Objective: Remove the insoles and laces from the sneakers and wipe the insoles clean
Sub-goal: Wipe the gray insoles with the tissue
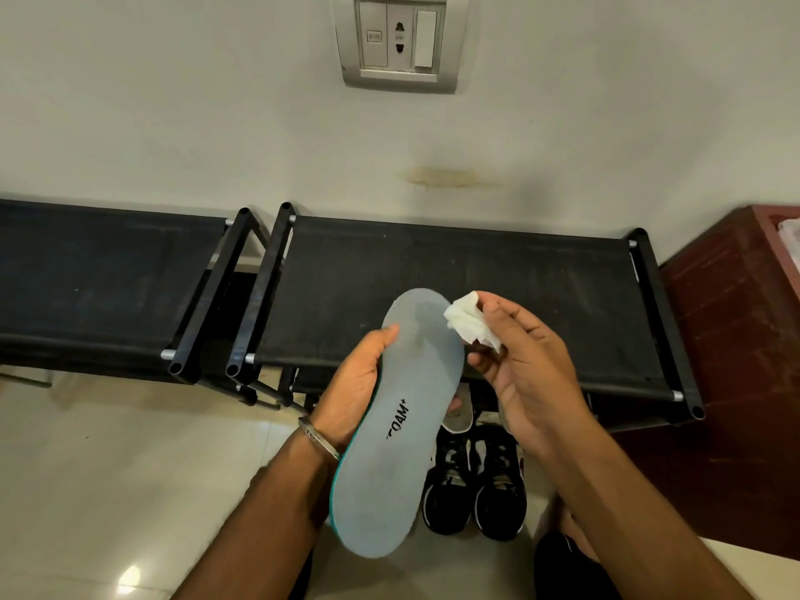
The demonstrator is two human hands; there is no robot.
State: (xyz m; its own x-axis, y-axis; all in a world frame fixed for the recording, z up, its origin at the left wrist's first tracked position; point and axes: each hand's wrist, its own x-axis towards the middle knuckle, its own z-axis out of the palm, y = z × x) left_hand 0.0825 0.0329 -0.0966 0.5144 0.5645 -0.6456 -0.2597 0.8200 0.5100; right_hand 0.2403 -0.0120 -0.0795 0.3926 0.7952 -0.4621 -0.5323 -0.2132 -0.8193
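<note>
Black shoe racks point(454, 270) behind, left hand point(359, 383) is gripping the light, bendy insole point(402, 426) mid-length, right hand point(528, 365) pinching a crumpled wipe point(469, 320)

Home entryway: shoe rack point(454, 275), wall socket point(399, 39), tiled floor point(108, 469).

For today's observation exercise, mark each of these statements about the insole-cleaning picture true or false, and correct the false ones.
1. The left hand holds the grey insole. True.
2. The right hand is empty. False: it pinches a crumpled white tissue.
3. The tissue is pressed flat on the insole's heel. False: it is at the insole's toe end, by its edge.
4. A pair of black sneakers stands on the floor below the hands. True.
5. The sneakers sit on top of the black rack. False: they are on the floor in front of it.
</note>
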